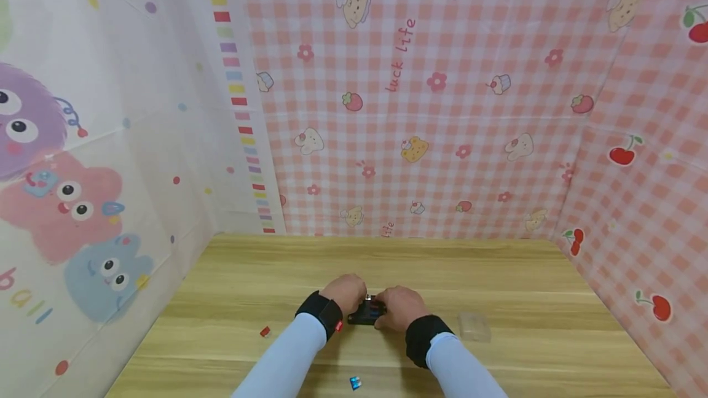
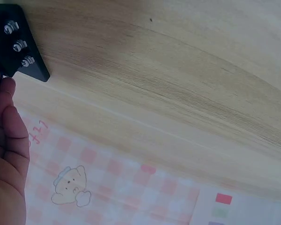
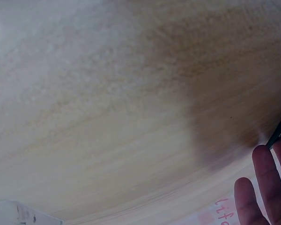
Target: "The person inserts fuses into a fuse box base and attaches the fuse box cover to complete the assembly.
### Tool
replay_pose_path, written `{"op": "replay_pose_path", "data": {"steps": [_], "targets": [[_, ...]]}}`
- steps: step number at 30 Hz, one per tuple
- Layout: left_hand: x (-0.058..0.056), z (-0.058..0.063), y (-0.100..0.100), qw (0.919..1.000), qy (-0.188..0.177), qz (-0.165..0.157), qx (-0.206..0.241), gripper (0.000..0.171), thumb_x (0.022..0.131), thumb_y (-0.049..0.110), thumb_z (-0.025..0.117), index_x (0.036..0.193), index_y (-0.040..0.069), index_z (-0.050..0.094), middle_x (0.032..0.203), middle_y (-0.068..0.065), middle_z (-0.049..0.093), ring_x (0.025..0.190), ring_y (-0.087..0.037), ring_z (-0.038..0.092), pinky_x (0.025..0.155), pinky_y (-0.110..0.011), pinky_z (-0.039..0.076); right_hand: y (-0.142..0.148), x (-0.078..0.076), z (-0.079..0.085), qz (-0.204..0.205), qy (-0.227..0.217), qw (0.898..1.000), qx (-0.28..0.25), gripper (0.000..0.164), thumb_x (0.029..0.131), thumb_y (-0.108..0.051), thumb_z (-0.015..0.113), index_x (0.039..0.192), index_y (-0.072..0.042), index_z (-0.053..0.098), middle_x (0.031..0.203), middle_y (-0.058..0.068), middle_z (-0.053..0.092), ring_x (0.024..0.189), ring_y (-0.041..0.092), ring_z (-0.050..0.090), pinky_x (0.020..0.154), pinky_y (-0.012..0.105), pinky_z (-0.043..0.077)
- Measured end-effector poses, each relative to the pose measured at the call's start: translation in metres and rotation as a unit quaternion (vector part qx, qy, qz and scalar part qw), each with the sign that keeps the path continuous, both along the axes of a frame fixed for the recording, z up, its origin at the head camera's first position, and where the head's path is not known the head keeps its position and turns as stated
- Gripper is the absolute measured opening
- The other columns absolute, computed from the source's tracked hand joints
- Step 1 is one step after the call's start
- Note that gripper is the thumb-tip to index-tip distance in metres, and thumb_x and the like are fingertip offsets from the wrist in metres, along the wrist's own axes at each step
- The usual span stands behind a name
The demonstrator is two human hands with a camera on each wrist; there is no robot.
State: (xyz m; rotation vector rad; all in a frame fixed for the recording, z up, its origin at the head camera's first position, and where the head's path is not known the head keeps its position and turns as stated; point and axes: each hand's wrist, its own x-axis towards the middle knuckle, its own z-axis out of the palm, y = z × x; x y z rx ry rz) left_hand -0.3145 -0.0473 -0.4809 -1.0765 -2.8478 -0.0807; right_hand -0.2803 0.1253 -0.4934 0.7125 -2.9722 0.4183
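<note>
A small black base with metal screws lies between my two hands near the middle of the table, red and blue parts showing on its top in the head view. My left hand is at its far left side, curled fingers and thumb closing at its edge beside a small shiny metal piece. From the right, my right hand grips the base, thumb at the near side and fingers at the far side. Its fingertips reach the dark edge in the right wrist view. The hands partly hide the base.
A small red piece lies left of my left forearm. Nearer to me, between the forearms, is a small blue piece. A clear plastic box stands right of my right wrist. Patterned cloth walls border the wooden table.
</note>
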Motion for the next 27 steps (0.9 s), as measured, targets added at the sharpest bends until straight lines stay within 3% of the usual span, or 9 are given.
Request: {"op": "replay_pose_path", "data": {"steps": [7,12,20,27], "targets": [[-0.002,0.0,-0.002,0.9986,-0.045,0.018,0.021,0.01,0.083,0.005,0.076,0.078,0.012,0.077,0.074,0.006,0.066,0.07,-0.009,0.056,0.071,-0.025,0.049,-0.001,0.0,0.002,-0.001,-0.011,1.0,0.003,0.039,0.071,-0.027,0.09,0.103,-0.011,0.076,0.091,0.001,0.072,0.083,0.019,0.063,0.077,0.039,0.051],[-0.004,0.001,-0.003,0.9988,-0.043,0.007,0.021,0.006,0.083,0.006,0.077,0.081,0.012,0.078,0.079,0.004,0.069,0.077,-0.012,0.06,0.076,-0.027,0.051,-0.001,0.0,0.0,-0.004,-0.015,1.0,0.005,0.037,0.071,-0.026,0.09,0.103,-0.011,0.076,0.091,0.001,0.072,0.083,0.019,0.063,0.077,0.039,0.051],[-0.005,0.001,-0.005,0.997,-0.072,0.018,0.02,0.006,0.085,0.007,0.075,0.085,0.012,0.079,0.083,0.004,0.07,0.078,-0.01,0.06,0.078,-0.026,0.05,-0.001,0.001,-0.001,0.0,-0.011,1.0,0.003,0.038,0.072,-0.026,0.089,0.104,-0.011,0.075,0.093,0.002,0.072,0.083,0.018,0.063,0.077,0.039,0.051],[-0.009,-0.002,-0.014,0.9969,-0.075,0.019,0.016,0.006,0.084,0.007,0.075,0.08,0.011,0.076,0.075,0.006,0.065,0.071,-0.009,0.055,0.073,-0.027,0.049,-0.001,0.001,0.002,-0.008,-0.02,1.0,0.005,0.039,0.073,-0.025,0.089,0.105,-0.01,0.075,0.093,0.002,0.072,0.083,0.018,0.062,0.078,0.039,0.05]]}}
